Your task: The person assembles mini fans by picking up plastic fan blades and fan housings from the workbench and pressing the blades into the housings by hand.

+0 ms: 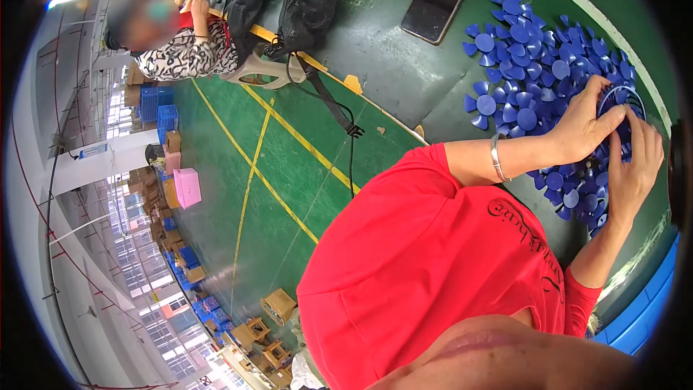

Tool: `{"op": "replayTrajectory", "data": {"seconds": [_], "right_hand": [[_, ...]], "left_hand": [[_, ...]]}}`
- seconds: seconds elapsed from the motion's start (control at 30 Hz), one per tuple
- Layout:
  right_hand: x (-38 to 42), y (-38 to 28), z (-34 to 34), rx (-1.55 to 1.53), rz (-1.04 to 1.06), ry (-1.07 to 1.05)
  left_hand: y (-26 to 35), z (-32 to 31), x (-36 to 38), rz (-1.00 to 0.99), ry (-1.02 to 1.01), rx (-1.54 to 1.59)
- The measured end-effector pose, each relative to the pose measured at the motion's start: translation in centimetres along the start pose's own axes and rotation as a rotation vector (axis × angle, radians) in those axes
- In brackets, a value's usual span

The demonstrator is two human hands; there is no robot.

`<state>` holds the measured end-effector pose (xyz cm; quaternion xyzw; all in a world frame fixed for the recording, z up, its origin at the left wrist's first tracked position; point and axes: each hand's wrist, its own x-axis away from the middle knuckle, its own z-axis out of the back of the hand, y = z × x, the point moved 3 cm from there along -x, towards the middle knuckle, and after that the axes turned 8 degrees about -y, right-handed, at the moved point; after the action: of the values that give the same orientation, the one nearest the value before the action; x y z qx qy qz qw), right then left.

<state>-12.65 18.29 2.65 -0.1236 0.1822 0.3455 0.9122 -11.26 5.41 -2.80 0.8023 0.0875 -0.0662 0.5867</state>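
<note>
Both my hands are at the right, over a heap of small dark-blue plastic fan blades (560, 68) with round hubs. My left hand (588, 124), with a silver bracelet (497, 157) on its wrist, is closed at the near side of a round blue ringed part (622, 91). My right hand (635, 162) is bent around the lower side of that same part, fingers curled in against it. The two thumbs are close together. Fingers cover much of the part, so its full shape is hidden. More fan blades (570, 197) lie below my wrists.
A dark phone (437, 2) lies on the green tabletop (375, 43). Black mesh bags (309, 7) are by the table's yellow edge, with a strap hanging down. Another person (195, 50) sits at the upper left. A blue crate (642, 314) is at the lower right.
</note>
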Motion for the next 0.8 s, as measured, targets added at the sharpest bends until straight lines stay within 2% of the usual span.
{"op": "replayTrajectory", "data": {"seconds": [0.1,0.2,0.27,0.33,0.37,0.47,0.6,0.73,0.8], "right_hand": [[0.1,0.2,-0.5,-0.025,-0.002,-0.020],[0.0,0.7,-0.1,-0.040,-0.116,0.090],[-0.2,0.8,0.0,-0.181,-0.238,0.129],[-0.4,0.2,0.1,-0.448,-0.373,0.088],[0.7,2.1,-1.1,-0.606,-0.473,-0.088],[1.6,3.7,-1.9,-0.690,-0.496,-0.162],[1.3,2.7,-1.3,-0.629,-0.537,-0.239],[1.3,1.3,-1.1,-0.520,-0.543,-0.171],[1.2,0.4,-0.6,-0.462,-0.536,-0.104]], "left_hand": [[0.1,0.3,-0.3,0.106,0.009,0.007],[1.1,0.7,-0.4,0.014,0.022,-0.106],[0.6,0.5,-0.6,-0.030,0.028,0.010],[0.6,0.3,-0.3,-0.060,0.017,0.009],[1.0,0.4,-0.1,-0.072,0.000,-0.054],[0.7,0.2,-0.1,-0.072,0.006,-0.122],[1.3,0.3,0.1,-0.088,0.016,-0.206],[2.2,0.4,0.3,-0.144,0.049,-0.291],[2.3,0.4,0.2,-0.112,0.046,-0.247]]}}
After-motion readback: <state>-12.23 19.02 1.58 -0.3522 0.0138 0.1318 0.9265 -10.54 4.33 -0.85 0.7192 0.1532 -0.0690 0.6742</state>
